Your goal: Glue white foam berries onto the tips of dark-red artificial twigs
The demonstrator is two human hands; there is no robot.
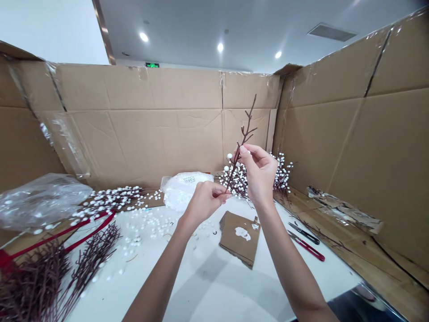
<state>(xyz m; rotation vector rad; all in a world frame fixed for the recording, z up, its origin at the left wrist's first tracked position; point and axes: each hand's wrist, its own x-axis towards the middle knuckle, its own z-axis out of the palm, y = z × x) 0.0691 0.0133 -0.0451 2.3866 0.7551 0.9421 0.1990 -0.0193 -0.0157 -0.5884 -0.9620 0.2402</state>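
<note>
A thin dark brown artificial twig (248, 123) stands tilted in the air above the table. My left hand (210, 197) pinches its lower end between thumb and fingertips. Higher up, my right hand (259, 167) is closed with thumb and fingertips at the twig's middle; a small white bit shows by the fingers, but I cannot tell whether it is a berry held there. Two white berries (229, 156) appear just left of the twig. Below the hands lies a piece of cardboard (231, 235) with a white smear of glue-like paste (242, 233) on it.
Bare brown twigs (90, 255) lie at left beside red ribbon (90, 228). White-berried branches (110, 199) and loose white balls (147, 223) lie behind them. A bag of white balls (184, 190) sits at the back. Black snips (304, 232) and red snips (308, 246) lie right. Cardboard walls (161, 134) surround the table.
</note>
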